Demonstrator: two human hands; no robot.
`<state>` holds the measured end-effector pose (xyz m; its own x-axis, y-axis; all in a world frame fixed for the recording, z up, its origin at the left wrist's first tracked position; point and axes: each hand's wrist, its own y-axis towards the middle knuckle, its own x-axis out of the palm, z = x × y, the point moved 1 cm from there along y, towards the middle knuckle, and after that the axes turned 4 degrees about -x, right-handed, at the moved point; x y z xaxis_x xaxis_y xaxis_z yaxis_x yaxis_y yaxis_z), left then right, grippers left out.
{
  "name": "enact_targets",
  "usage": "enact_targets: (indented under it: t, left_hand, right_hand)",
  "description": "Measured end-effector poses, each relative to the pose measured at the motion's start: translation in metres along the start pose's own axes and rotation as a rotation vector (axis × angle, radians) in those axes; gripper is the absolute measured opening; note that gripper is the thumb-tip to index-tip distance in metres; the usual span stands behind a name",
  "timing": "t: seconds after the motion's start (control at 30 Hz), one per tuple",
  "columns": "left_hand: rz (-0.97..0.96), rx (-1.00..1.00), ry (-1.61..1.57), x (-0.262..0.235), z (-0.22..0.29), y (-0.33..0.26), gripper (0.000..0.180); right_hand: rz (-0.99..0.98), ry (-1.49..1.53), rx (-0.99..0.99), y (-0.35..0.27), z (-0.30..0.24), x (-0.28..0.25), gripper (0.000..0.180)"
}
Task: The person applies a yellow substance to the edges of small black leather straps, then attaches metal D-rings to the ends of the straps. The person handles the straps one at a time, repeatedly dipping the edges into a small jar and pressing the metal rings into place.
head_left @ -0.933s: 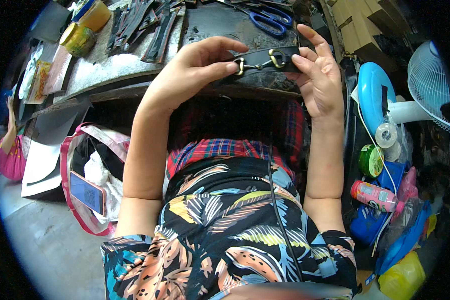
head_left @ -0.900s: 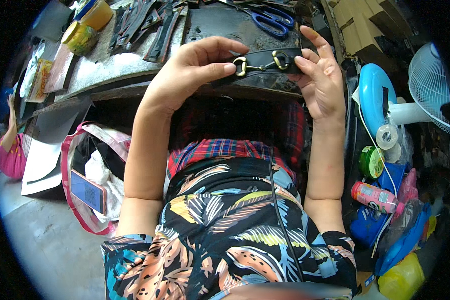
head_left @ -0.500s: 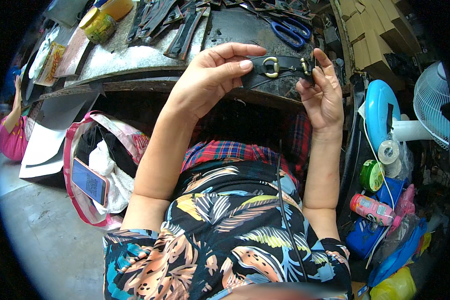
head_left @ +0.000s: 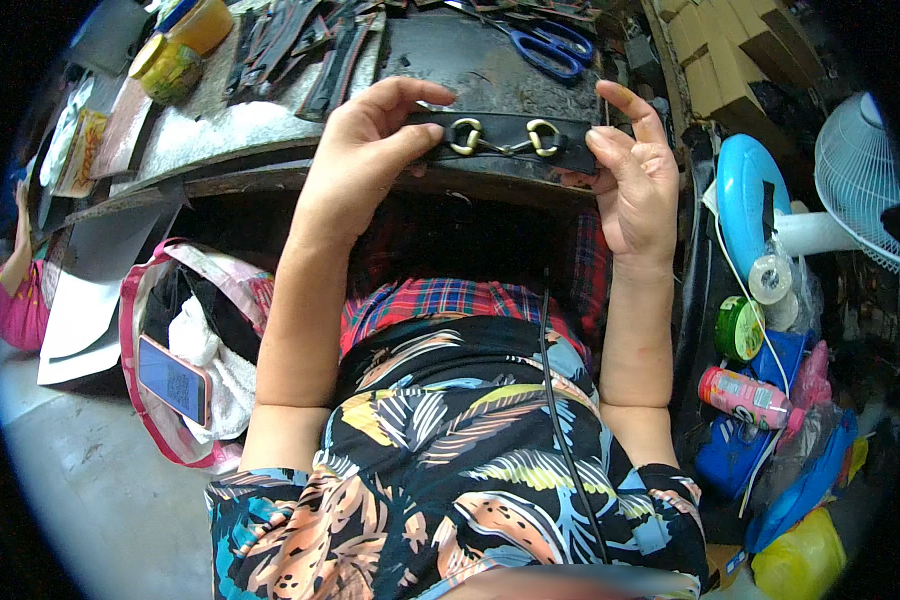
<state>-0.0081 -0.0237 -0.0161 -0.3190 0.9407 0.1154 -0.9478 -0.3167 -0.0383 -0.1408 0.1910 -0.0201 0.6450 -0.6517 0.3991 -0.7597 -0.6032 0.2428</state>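
A black strap (head_left: 510, 127), apparently leather, is stretched level between my two hands over the near edge of the workbench. Its metal horsebit fitting (head_left: 510, 150) has two pale gold rings joined by a thin silver bar. My left hand (head_left: 365, 155) pinches the strap's left end, thumb on top and index finger reaching along the far side. At the other end, the thumb of my right hand (head_left: 635, 170) presses on the strap, with some fingers hidden beneath and the index finger raised.
Blue-handled scissors (head_left: 555, 50) and a pile of dark strips (head_left: 280, 50) lie on the bench. Yellow-lidded jar (head_left: 166, 68) stands at far left. A bag (head_left: 135, 370) with a phone (head_left: 174, 380) sits at left; a fan (head_left: 860, 170) and pink bottle (head_left: 745, 397) at right.
The strap has turned so both rings of its fitting now show flat and spread apart. My left hand has shifted left, and the right thumb has come down onto the strap.
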Motion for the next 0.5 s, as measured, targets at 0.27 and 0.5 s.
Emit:
enact_targets:
  t: [0.27,0.5]
  left_hand:
    - [-0.029,-0.037,-0.172,0.001,-0.007,0.003,0.034]
    - [-0.093,-0.097,-0.486,0.021,-0.009,0.001,0.029]
  right_hand:
    - [0.031,-0.025,0.022,-0.002,-0.008,0.008,0.051]
    - [0.097,0.065,-0.012,-0.001,0.003,0.003,0.047]
